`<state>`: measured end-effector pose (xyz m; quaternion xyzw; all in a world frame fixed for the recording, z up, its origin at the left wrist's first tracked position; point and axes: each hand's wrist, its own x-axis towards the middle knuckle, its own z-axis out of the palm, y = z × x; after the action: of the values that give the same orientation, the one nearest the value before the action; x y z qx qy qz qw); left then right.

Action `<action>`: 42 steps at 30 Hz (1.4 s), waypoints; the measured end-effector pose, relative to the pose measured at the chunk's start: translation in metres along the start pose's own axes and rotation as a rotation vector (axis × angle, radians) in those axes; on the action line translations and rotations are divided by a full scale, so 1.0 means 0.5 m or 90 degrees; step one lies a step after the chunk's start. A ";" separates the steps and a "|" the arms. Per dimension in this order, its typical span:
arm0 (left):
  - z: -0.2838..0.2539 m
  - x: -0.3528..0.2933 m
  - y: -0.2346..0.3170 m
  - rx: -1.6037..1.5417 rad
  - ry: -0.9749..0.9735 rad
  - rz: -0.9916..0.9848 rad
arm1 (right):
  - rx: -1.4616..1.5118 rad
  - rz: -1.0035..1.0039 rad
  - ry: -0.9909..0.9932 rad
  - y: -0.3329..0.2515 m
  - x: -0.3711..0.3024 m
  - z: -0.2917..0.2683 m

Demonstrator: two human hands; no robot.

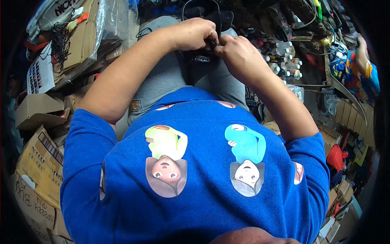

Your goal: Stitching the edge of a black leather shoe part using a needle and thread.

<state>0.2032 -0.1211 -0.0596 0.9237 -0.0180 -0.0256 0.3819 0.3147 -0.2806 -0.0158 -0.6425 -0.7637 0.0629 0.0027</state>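
Between my knees is a black item [226, 18] with a thin loop at its top; its kind is not clear. My left hand [196, 34] is closed, with thumb and fingers pinched together at the item's near part. Just right of it, my right hand [239, 53] is also closed, its fingertips gripping the same black piece. The two hands almost touch. My fingers hide the exact spot they hold. Below the hands, a dark part with a whitish pattern [201, 59] shows against my grey trousers [156, 75].
An open cardboard box [38, 110] and a yellow carton [40, 166] are at the left, below plastic-wrapped cardboard [83, 40]. Several capped plastic bottles [286, 61] stand to the right. Another person's arm [361, 55] shows at far right. A red cloth-like thing [336, 157] lies lower right.
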 end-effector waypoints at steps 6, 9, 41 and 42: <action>-0.007 0.011 -0.011 -0.090 0.035 -0.013 | 0.126 0.074 -0.005 0.021 -0.010 -0.008; 0.011 0.014 -0.019 0.004 0.101 0.007 | 0.206 0.139 0.036 0.019 0.010 0.043; -0.062 -0.224 -0.123 -0.840 0.353 -0.216 | 0.341 0.388 0.050 0.140 -0.231 0.215; -0.079 -0.251 -0.145 -0.590 0.403 -0.345 | 0.762 0.509 0.092 0.152 -0.244 0.208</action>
<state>0.0815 -0.0351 -0.0787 0.5966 0.3438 0.1485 0.7098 0.4016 -0.3975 -0.1172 -0.7638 -0.3030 0.4238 0.3811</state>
